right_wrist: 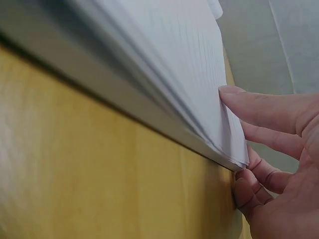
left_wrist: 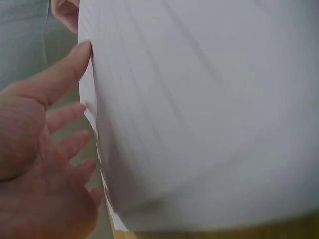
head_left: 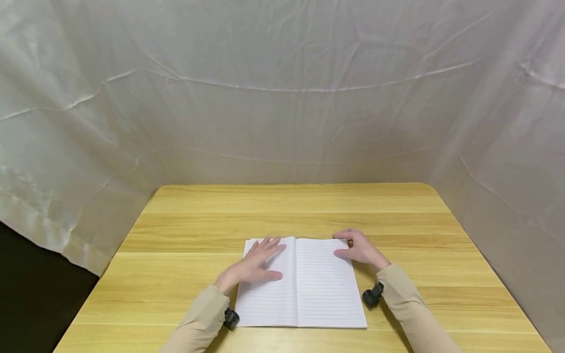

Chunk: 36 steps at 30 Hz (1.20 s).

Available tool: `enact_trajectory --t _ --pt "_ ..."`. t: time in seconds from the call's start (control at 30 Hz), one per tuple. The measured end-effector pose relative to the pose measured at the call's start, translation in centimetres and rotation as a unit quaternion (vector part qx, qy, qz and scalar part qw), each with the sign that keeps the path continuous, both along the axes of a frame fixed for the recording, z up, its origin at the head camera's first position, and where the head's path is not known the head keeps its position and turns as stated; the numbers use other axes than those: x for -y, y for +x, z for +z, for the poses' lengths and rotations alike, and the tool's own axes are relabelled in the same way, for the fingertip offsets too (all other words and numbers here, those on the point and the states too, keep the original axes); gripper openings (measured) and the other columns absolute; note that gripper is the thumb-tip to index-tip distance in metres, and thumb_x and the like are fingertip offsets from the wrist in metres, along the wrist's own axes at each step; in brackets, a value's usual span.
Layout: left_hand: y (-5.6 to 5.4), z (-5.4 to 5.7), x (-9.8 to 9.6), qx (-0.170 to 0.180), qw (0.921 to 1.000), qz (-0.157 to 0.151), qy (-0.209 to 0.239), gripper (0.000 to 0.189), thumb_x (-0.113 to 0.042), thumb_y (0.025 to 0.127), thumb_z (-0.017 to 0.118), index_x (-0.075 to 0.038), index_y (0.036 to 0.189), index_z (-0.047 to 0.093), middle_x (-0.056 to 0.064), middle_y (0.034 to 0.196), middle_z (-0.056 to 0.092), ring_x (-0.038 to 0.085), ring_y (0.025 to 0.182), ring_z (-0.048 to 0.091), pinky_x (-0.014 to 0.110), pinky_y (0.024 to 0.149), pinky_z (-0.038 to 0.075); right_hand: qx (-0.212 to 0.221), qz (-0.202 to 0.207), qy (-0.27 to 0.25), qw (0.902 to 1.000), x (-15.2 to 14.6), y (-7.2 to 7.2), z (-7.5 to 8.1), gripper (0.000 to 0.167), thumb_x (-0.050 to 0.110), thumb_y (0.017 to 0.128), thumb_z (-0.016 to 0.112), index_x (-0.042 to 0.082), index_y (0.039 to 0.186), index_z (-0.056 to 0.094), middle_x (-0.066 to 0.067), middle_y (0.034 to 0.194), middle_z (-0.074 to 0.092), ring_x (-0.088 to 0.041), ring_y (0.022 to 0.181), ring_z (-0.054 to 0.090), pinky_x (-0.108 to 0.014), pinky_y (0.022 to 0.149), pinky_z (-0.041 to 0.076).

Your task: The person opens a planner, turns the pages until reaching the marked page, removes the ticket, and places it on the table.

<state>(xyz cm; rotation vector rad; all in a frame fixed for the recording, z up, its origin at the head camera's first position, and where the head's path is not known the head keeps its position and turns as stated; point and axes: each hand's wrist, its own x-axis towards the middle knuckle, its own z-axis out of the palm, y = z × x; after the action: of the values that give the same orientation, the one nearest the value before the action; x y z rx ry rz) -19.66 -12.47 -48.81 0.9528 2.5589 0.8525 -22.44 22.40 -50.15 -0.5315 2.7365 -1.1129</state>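
Note:
An open lined notebook (head_left: 326,289) lies on the wooden table, both white pages facing up. My left hand (head_left: 258,262) rests over the upper part of the left page (head_left: 265,309), fingers spread and fairly straight, thumb pointing toward the centre fold. In the left wrist view the thumb of that left hand (left_wrist: 55,129) touches the paper. At the notebook's far right corner, my right hand (head_left: 359,247) grips the edge. The right wrist view shows the right hand (right_wrist: 279,159) with its thumb on top of the page and other fingers curled at the corner of the page stack (right_wrist: 199,124).
The light wooden table (head_left: 185,279) extends around the notebook on all sides. Pale fabric curtains (head_left: 300,122) hang behind it and along both sides. Small black cameras (head_left: 372,295) are strapped at both wrists, over beige sleeves (head_left: 410,304).

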Motion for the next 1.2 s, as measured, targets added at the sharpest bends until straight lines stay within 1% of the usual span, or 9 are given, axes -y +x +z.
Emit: enact_trajectory --t 0.1,0.17,0.23,0.43,0.63,0.8,0.97,1.2 --pt "0.12 0.04 -0.26 0.032 0.9992 -0.023 -0.006 0.076 -0.034 0.095 0.068 -0.006 0.157 0.033 0.021 0.169 0.015 0.047 0.156 0.004 0.070 0.123 -0.001 0.007 -0.002 0.007 0.9999 -0.02 0.00 0.09 0.051 0.019 0.088 0.078 -0.003 0.132 0.063 -0.025 0.124 0.060 -0.038 0.112 0.057 -0.053 0.093 0.052" --pt "0.18 0.07 -0.35 0.050 0.9982 -0.029 -0.015 0.077 -0.035 0.096 0.067 -0.008 0.159 0.030 0.018 0.170 0.011 0.045 0.157 0.001 0.069 0.123 -0.004 0.011 -0.003 0.005 0.9999 -0.02 -0.01 0.15 0.051 0.019 0.088 0.078 -0.003 0.132 0.063 -0.024 0.123 0.061 -0.036 0.111 0.057 -0.051 0.092 0.052" --pt "0.22 0.07 -0.32 0.059 0.9975 -0.030 -0.026 0.080 -0.035 0.095 0.067 -0.008 0.159 0.027 0.018 0.170 0.010 0.044 0.157 -0.001 0.069 0.123 -0.006 0.013 -0.002 0.003 0.9999 -0.04 -0.01 0.23 0.051 0.019 0.088 0.078 -0.004 0.131 0.063 -0.024 0.123 0.061 -0.034 0.108 0.057 -0.048 0.091 0.052" --pt "0.23 0.15 0.02 0.060 0.9962 -0.017 -0.060 0.087 -0.033 0.092 0.070 -0.006 0.160 0.024 0.018 0.170 0.006 0.043 0.157 -0.001 0.068 0.124 -0.004 0.004 0.000 -0.001 1.0000 -0.04 -0.06 0.24 0.047 0.016 0.086 0.079 -0.005 0.126 0.066 -0.024 0.120 0.063 -0.030 0.104 0.058 -0.041 0.088 0.052" --pt "0.17 0.30 0.10 0.068 0.9954 -0.015 -0.065 0.088 -0.033 0.092 0.071 -0.006 0.160 0.023 0.017 0.170 0.004 0.042 0.158 -0.002 0.067 0.124 -0.005 0.001 -0.002 -0.004 1.0000 -0.22 -0.08 0.24 0.044 0.014 0.087 0.078 -0.002 0.126 0.067 -0.022 0.119 0.064 -0.022 0.092 0.051 -0.031 0.079 0.046" --pt "0.15 0.31 0.05 0.061 0.9956 -0.017 -0.069 0.089 -0.033 0.091 0.072 -0.004 0.160 0.023 0.019 0.170 0.005 0.043 0.157 0.000 0.068 0.124 -0.003 -0.003 0.000 -0.004 1.0000 -0.38 -0.10 0.18 0.041 0.013 0.087 0.077 -0.002 0.124 0.068 -0.022 0.120 0.064 -0.021 0.091 0.050 -0.030 0.079 0.046" --pt "0.15 0.32 0.01 0.066 0.9951 -0.016 -0.071 0.088 -0.033 0.092 0.070 -0.005 0.160 0.021 0.018 0.170 0.004 0.042 0.158 -0.002 0.067 0.124 -0.005 -0.004 -0.001 -0.003 1.0000 -0.41 -0.08 0.22 0.039 0.013 0.088 0.077 -0.001 0.123 0.069 -0.021 0.120 0.064 -0.021 0.091 0.050 -0.027 0.077 0.044" --pt "0.11 0.24 -0.04 0.063 0.9952 -0.015 -0.074 0.088 -0.033 0.092 0.071 -0.005 0.160 0.021 0.018 0.170 0.004 0.042 0.158 -0.001 0.068 0.124 -0.005 -0.011 -0.004 -0.009 0.9999 -0.33 0.07 0.30 0.040 0.014 0.087 0.078 0.000 0.123 0.069 -0.018 0.114 0.065 -0.021 0.087 0.047 -0.026 0.070 0.037"
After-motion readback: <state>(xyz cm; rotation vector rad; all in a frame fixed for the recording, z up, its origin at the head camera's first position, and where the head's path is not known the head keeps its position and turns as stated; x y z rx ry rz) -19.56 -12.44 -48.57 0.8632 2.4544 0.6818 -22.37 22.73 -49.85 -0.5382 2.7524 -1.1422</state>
